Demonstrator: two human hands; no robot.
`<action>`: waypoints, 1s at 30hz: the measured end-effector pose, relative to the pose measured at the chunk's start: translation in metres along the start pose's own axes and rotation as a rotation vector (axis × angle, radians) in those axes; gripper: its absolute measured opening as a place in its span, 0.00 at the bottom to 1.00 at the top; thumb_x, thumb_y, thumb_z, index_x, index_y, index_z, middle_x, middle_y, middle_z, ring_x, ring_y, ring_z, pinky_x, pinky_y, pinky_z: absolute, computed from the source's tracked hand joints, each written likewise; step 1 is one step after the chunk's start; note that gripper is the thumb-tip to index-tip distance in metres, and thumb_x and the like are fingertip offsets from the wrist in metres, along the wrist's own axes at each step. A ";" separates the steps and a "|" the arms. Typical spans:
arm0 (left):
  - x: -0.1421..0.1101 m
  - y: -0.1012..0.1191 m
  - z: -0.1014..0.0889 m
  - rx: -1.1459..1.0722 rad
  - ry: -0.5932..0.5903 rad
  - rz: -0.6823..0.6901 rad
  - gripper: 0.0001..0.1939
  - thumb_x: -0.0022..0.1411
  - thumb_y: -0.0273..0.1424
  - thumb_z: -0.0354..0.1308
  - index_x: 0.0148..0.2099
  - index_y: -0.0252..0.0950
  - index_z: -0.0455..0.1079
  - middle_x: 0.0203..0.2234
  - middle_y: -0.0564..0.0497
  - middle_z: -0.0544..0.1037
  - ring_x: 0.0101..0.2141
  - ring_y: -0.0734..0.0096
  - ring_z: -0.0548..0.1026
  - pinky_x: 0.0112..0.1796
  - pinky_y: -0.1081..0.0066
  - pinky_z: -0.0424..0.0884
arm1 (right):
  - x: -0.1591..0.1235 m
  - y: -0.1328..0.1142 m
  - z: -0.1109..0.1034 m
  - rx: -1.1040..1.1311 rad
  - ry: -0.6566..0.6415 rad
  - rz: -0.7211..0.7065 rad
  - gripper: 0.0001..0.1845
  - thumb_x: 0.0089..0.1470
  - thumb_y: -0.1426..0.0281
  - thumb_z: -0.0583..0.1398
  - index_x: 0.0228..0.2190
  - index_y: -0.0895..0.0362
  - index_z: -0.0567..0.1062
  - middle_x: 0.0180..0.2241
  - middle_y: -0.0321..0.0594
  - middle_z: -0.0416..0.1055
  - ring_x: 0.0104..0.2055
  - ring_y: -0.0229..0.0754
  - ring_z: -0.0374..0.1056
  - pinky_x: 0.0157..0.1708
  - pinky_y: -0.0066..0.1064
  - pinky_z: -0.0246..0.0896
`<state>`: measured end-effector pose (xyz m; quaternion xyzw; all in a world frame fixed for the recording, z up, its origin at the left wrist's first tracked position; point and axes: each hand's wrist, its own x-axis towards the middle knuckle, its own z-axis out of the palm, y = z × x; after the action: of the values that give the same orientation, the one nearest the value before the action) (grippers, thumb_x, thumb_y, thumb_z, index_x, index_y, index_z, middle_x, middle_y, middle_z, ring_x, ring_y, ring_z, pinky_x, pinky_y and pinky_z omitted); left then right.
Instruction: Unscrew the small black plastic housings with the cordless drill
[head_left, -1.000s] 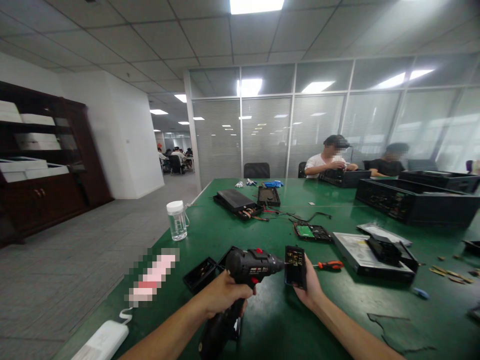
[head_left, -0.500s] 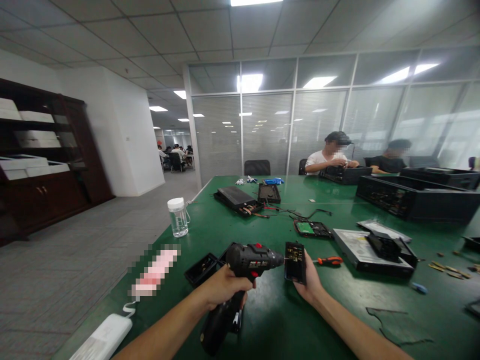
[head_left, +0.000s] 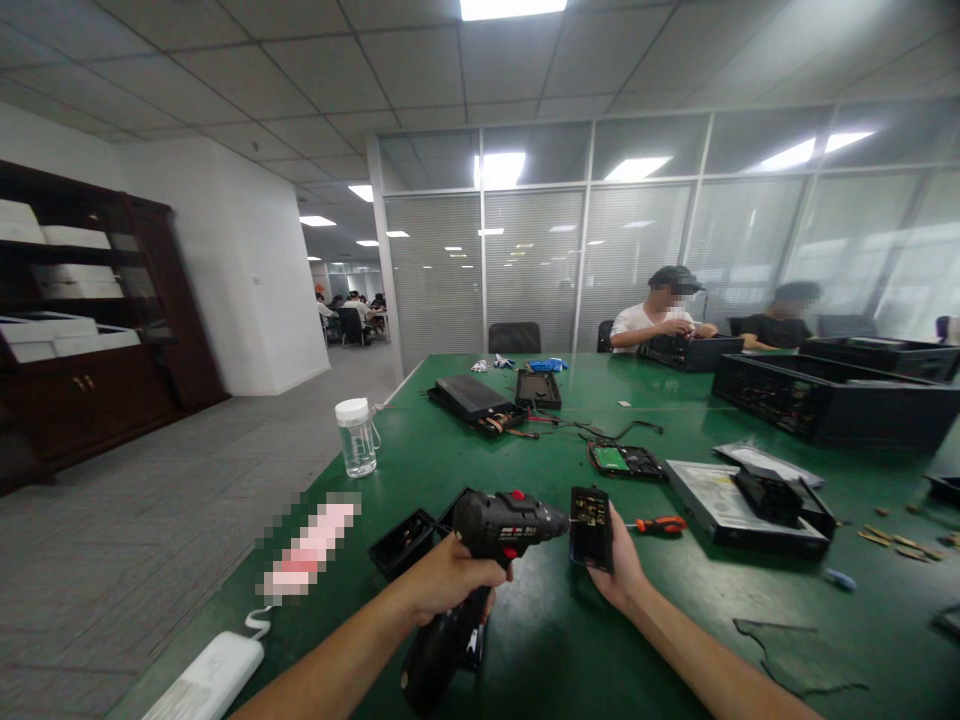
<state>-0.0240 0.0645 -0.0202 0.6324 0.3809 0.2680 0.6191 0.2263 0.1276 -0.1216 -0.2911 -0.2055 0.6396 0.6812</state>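
Dark rectangular part [head_left: 590, 545], held up on end over the desk [head_left: 540, 640], and what a face on it: flat, slim, black around the edges, with gold and brassy specks glinting across its upper half and a smooth, glossy dark stretch below! It's in the right hand [head_left: 624, 562], fingers mostly tucked behind it, gripping from the right side. Coming in level from the left, the cordless drill [head_left: 499, 525]: black body, red touches on top and by the trigger, pale lettering on its flank, fat black battery grip angling down. The left hand [head_left: 454, 580] has its fingers wrapped round that handle. Drill nose right up at the part's left edge, though whether the bit is biting, you can't tell from this angle.

Containers now! Just left of the drill sits a small black tray [head_left: 381, 566], open-topped, with bits at the bottom too dim to name. Further up the desk, a shallow black casing [head_left: 538, 388], open side up. Over on the left, a clear bottle [head_left: 358, 445] under a white lid, clear liquid inside. Away to the right, a big black computer case [head_left: 840, 410], open at the top, parts showing through its left end. And by the wall, a dark wooden cabinet [head_left: 146, 360] with white boxes [head_left: 75, 237] on its shelves!
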 end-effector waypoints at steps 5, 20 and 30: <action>0.000 0.002 0.001 -0.014 0.003 -0.006 0.09 0.45 0.29 0.52 0.31 0.31 0.67 0.13 0.54 0.67 0.16 0.75 0.64 0.21 0.73 0.60 | 0.002 0.001 -0.003 -0.020 0.005 0.016 0.17 0.46 0.56 0.56 0.31 0.55 0.72 0.24 0.37 0.72 0.25 0.41 0.67 0.23 0.31 0.62; 0.001 0.001 0.000 -0.011 -0.009 0.000 0.09 0.46 0.27 0.51 0.32 0.31 0.67 0.14 0.54 0.67 0.16 0.75 0.64 0.21 0.73 0.60 | 0.002 0.000 -0.001 -0.002 0.002 0.011 0.16 0.47 0.57 0.56 0.30 0.56 0.72 0.25 0.37 0.72 0.26 0.40 0.67 0.28 0.31 0.63; 0.001 -0.001 -0.001 -0.010 -0.005 0.000 0.10 0.46 0.29 0.52 0.33 0.31 0.67 0.14 0.54 0.67 0.16 0.75 0.64 0.20 0.73 0.60 | 0.003 0.001 -0.003 -0.033 0.014 0.020 0.18 0.46 0.55 0.56 0.31 0.55 0.72 0.24 0.38 0.72 0.26 0.41 0.68 0.25 0.31 0.63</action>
<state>-0.0245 0.0659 -0.0209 0.6299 0.3782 0.2682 0.6231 0.2279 0.1300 -0.1248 -0.3089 -0.2082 0.6407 0.6714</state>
